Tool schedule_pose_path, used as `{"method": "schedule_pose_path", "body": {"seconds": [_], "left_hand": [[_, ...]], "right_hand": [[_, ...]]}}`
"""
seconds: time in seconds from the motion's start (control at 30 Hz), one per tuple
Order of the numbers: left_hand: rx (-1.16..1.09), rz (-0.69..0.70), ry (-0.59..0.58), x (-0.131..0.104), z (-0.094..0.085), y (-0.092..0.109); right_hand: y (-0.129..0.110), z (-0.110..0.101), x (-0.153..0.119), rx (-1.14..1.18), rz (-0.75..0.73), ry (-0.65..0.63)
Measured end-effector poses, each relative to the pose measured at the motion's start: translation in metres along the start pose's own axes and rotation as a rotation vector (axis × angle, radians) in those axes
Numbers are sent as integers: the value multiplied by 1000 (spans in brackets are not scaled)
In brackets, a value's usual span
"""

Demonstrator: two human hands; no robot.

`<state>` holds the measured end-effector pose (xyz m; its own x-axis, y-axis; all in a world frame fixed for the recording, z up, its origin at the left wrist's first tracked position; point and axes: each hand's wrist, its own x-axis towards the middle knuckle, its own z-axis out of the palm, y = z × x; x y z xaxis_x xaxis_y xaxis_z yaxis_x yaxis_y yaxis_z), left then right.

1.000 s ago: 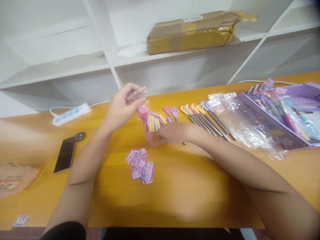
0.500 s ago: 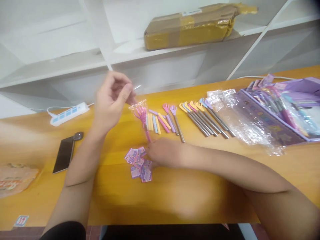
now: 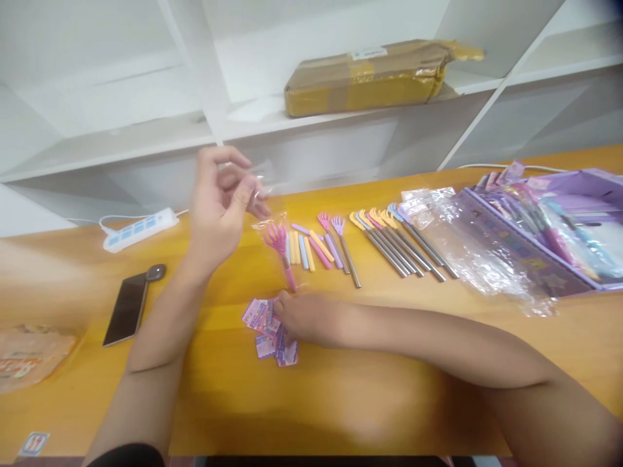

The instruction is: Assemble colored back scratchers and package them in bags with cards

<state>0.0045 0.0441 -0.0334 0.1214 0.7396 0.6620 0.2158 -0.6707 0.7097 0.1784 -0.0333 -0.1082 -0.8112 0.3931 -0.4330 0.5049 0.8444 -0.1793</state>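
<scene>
My left hand is raised above the table, its thumb and fingers pinching the clear edge of a plastic bag. Inside that bag is a pink back scratcher, claw end up, its handle pointing down toward my other hand. Low over a small pile of pink and purple cards, my right hand has its fingers curled onto the cards; its fingertips are partly hidden. Just right of the bagged scratcher lie several coloured handle grips and two loose back scratchers, one pink-clawed, one purple-clawed.
Several back scratchers with metal rods lie in a row to the right. Beyond them are empty clear bags and a purple box of bagged items. A power strip and phone are left. A taped parcel rests on the shelf.
My right hand has moved slightly left and toward me, from beside the scratcher's lower end onto the cards. My left hand keeps holding the bag. The whole view has shifted a little.
</scene>
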Motion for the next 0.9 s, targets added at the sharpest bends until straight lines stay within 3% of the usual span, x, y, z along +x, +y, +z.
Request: {"method": "schedule_pose_path", "body": {"seconds": [0.2,0.37,0.5,0.67,0.9], "left_hand": [[-16,100,-28,-4,2,-2],[-66,89,-89,-7,0,6],[-132,57,-159,-13,-2,17],[-92,126,-247,-20,0,34],[-115,68,-244,-31,9,52]], "right_hand": [[14,-15,-9,196,-67,-120],[29,-25,-29,283,-69,-38],[38,-38,-71,442,-66,234],[46,-49,-125,448,-210,731],[39,-56,-144,383,-133,1265]]}}
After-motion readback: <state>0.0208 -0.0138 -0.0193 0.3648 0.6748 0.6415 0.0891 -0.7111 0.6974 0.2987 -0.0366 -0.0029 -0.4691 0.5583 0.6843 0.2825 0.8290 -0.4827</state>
